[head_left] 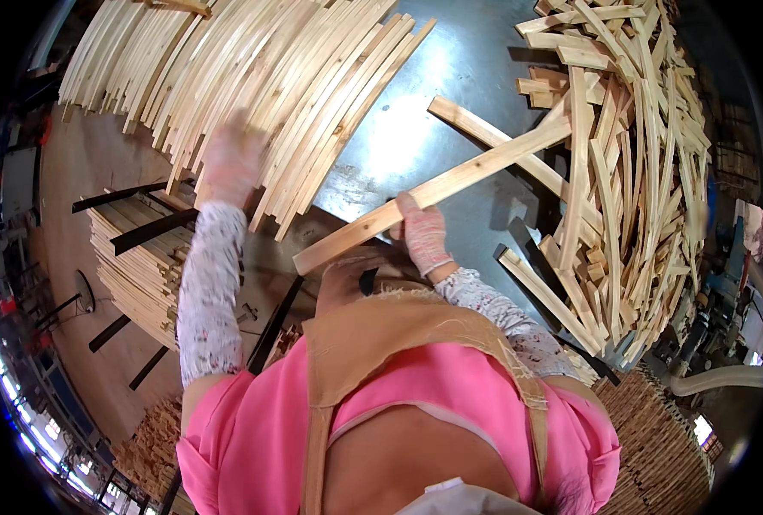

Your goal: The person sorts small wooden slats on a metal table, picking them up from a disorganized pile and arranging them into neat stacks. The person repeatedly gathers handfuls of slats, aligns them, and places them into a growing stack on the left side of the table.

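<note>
My right hand [422,236], in a thin pinkish glove, is closed round a pale wooden board [450,182] near its lower end. The board slants up to the right, its far end reaching the jumbled pile. Under it another wooden strip [493,137] crosses the other way on the grey metal tabletop [381,129]. Over the near ends of the wooden strips laid side by side [313,112] is my left hand [234,161]. Motion smears its fingers, so whether it touches or grips a strip cannot be made out.
A loose heap of wooden strips [622,163] covers the right side of the table. At lower left, more strips [136,249] are stacked between dark metal bars [154,233]. Bundled wood [656,446] stands at lower right, and a pedestal-like round object [84,292] at far left.
</note>
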Motion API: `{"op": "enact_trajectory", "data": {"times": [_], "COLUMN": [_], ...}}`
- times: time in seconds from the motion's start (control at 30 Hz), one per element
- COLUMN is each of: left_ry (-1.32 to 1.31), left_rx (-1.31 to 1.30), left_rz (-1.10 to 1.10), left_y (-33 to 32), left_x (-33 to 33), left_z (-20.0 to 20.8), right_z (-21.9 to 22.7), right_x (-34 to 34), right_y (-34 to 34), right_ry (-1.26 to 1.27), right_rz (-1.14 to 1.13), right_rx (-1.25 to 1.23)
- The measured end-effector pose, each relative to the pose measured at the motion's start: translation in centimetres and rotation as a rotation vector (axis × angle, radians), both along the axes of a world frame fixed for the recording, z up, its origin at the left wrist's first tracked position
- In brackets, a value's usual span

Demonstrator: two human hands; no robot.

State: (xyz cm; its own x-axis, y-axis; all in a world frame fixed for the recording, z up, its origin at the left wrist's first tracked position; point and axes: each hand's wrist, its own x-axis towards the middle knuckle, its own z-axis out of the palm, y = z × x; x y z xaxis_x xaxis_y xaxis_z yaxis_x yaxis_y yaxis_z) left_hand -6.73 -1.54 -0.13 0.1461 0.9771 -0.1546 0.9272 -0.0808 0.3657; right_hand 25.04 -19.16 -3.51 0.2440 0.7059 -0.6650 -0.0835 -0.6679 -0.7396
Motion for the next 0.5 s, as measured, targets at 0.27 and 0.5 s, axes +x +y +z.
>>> {"op": "enact_trajectory", "data": {"times": [0.27,0.5], "left_ry": [0.453,0.18], "left_rx": [-0.24,0.264], "left_rz": [-0.582,-0.301], "left_y": [-10.8,-12.9], "left_x": [10.7,5.7], "left_z": [0.0,-7.8], "right_z": [-6.1,6.1], "right_x": [-4.2,4.4], "right_y": [4.3,8.9], "right_ry": [-0.944,-1.092], "right_rz": [1.094,0.753], "right_rx": [0.403,0.465]}}
